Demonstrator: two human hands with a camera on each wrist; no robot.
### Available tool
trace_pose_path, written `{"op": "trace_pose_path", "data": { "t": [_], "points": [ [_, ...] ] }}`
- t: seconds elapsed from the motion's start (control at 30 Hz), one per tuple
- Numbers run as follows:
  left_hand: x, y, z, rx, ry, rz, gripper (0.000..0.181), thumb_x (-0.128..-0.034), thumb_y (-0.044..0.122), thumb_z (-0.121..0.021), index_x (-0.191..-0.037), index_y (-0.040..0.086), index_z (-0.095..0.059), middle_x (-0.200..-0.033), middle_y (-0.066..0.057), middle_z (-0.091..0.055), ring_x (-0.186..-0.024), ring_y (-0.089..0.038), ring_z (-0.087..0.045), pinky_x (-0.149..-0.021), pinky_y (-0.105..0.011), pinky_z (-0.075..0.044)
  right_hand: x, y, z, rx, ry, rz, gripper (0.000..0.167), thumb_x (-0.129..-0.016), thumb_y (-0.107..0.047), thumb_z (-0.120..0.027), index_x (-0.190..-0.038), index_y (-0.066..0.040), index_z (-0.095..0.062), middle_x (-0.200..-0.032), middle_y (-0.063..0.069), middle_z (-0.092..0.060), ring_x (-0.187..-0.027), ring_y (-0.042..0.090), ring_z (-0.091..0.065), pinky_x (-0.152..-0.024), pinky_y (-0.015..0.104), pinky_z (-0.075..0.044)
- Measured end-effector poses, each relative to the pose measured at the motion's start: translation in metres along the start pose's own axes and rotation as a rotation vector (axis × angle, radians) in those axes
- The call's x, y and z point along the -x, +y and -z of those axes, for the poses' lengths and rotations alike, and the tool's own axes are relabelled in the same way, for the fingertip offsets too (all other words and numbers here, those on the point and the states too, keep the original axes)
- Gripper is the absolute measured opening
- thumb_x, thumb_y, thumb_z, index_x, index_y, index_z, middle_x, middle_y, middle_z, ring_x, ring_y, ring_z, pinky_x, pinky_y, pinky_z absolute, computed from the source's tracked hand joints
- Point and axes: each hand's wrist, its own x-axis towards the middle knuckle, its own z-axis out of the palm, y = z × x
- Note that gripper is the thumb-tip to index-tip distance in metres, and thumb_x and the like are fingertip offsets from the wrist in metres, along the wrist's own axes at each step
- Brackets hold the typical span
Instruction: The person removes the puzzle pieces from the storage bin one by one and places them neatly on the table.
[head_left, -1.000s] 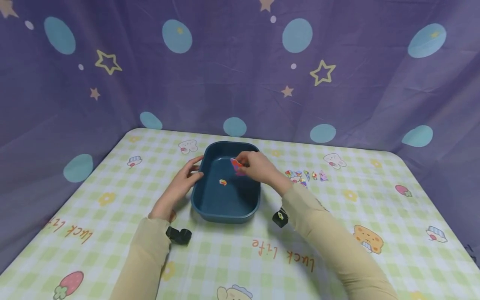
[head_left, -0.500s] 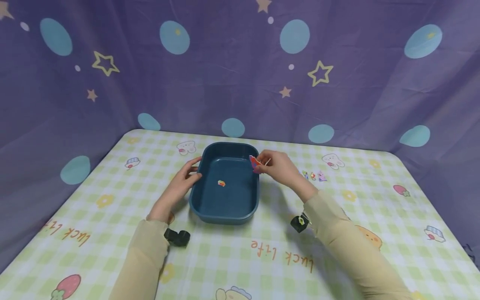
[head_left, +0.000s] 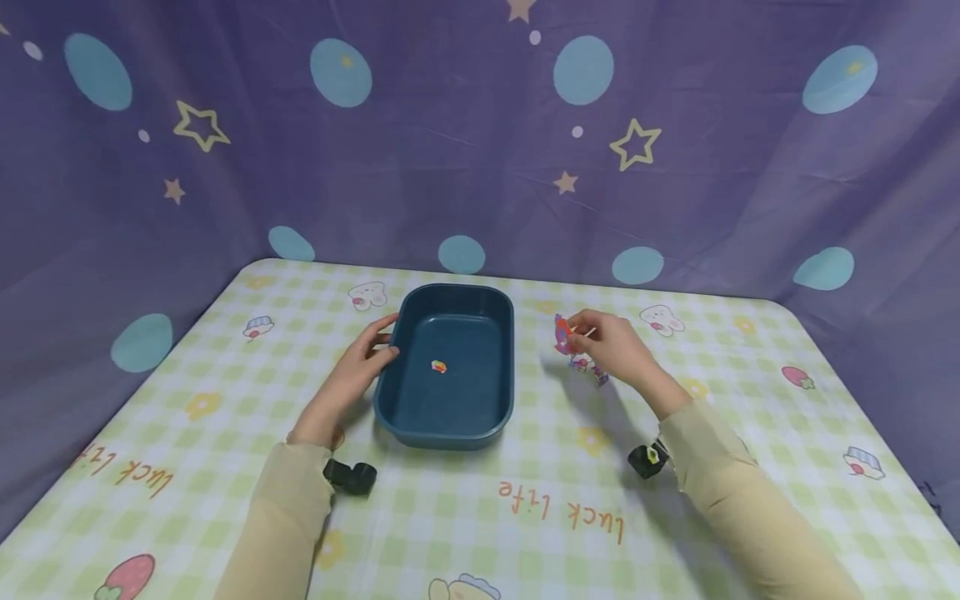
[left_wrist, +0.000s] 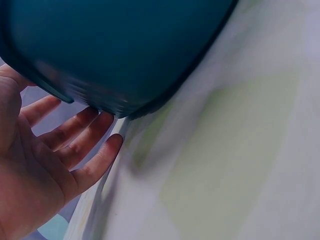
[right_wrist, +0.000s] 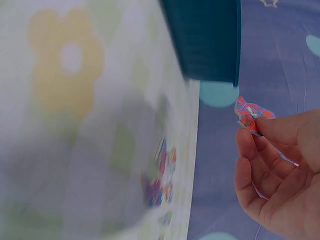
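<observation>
In the head view, my right hand (head_left: pixel 611 346) pinches a red and purple cut-out sticker (head_left: pixel 563 335) between thumb and fingers, above the table right of the blue bin (head_left: pixel 444 437). Its printed face shows in the right wrist view, where the sticker (right_wrist: pixel 252 115) stands out past the fingertips. A thin pale edge also shows lower in that hand; what it belongs to is unclear. My left hand (head_left: pixel 348 379) rests against the bin's left side, thumb near the rim, fingers (left_wrist: pixel 82 125) fairly straight against the outer wall. Inside the bin lies one small orange-red sticker (head_left: pixel 438 367).
Several colourful stickers (head_left: pixel 581 363) lie under and beside my right hand, partly hidden by it. A checked cloth (head_left: pixel 555 550) with printed figures covers the table. Behind it hangs a purple curtain (head_left: pixel 465 183).
From over the bin, my right hand has moved right with the sticker, out past the bin's wall to above the loose stickers. My left hand stays at the bin's left side.
</observation>
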Motion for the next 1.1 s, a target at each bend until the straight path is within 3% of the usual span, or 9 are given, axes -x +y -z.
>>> {"op": "trace_pose_path", "data": {
  "t": [0.27,0.63,0.87,1.1],
  "points": [
    [0.001,0.000,0.001,0.004,0.003,0.001,0.056,-0.0923,0.025,-0.046,-0.144,0.028,-0.025,-0.136,-0.019,-0.038,-0.118,-0.034,-0.045,-0.095,-0.051,-0.039,0.016,0.029,0.014,0.045,0.026,-0.017,0.029,-0.089,-0.014,-0.054,-0.117,-0.005,-0.056,-0.092,0.012,-0.066,-0.077,0.023,-0.064,-0.064,0.030,-0.047],
    [0.001,0.003,0.002,-0.001,0.004,0.007,0.056,-0.0924,0.024,-0.046,-0.144,0.027,-0.025,-0.136,-0.019,-0.037,-0.119,-0.035,-0.044,-0.096,-0.051,-0.038,0.036,0.057,0.025,0.149,0.007,-0.140,0.029,-0.088,-0.015,-0.055,-0.114,-0.003,-0.058,-0.092,0.013,-0.063,-0.080,0.023,-0.061,-0.063,0.028,-0.043],
    [0.002,0.005,0.001,-0.007,0.004,0.008,0.057,-0.0925,0.026,-0.046,-0.145,0.028,-0.023,-0.138,-0.019,-0.035,-0.120,-0.036,-0.043,-0.096,-0.052,-0.037,0.040,0.066,0.025,0.148,-0.033,-0.180,0.028,-0.087,-0.016,-0.057,-0.111,-0.002,-0.059,-0.089,0.011,-0.062,-0.072,0.017,-0.053,-0.063,0.028,-0.039],
    [0.003,0.006,-0.001,-0.021,-0.001,0.026,0.057,-0.0926,0.026,-0.045,-0.145,0.028,-0.023,-0.138,-0.019,-0.036,-0.120,-0.035,-0.043,-0.096,-0.051,-0.037,0.041,0.072,0.020,0.092,-0.041,-0.227,0.028,-0.086,-0.013,-0.057,-0.111,0.000,-0.058,-0.084,0.009,-0.063,-0.066,0.012,-0.056,-0.063,0.026,-0.041]
  ]
}}
